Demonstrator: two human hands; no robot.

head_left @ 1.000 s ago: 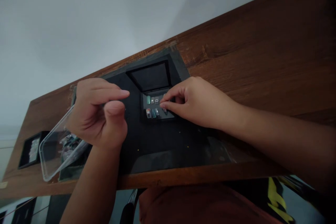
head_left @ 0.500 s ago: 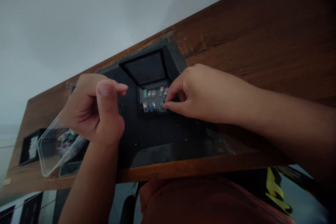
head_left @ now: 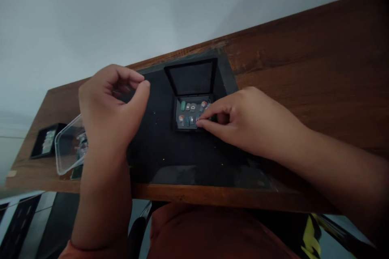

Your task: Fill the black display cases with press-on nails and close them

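A small black box (head_left: 176, 123) stands with its lid (head_left: 191, 79) raised. Inside it lie press-on nails in two rows, among them a green nail (head_left: 182, 106) and one with a heart outline (head_left: 193, 107). My right hand (head_left: 243, 121) reaches in from the right, thumb and index finger pinched on a press-on nail (head_left: 197, 120) in the lower row. The hand covers the box's right end. Raised to the left of the box, my left hand (head_left: 112, 101) has thumb and index fingertips together; anything between them is too small to make out.
Beneath the box lies a dark mat (head_left: 188, 158) with tiny specks on it, on a wooden table (head_left: 304, 56). A clear plastic container (head_left: 65, 147) holding small packets is partly behind my left arm. Farther left stands a black tray (head_left: 45, 141) with pale nails.
My left hand has turned and risen, its thumb now against the index finger. My right hand keeps its pinch at the box. The whole view has shifted, moving the box rightward.
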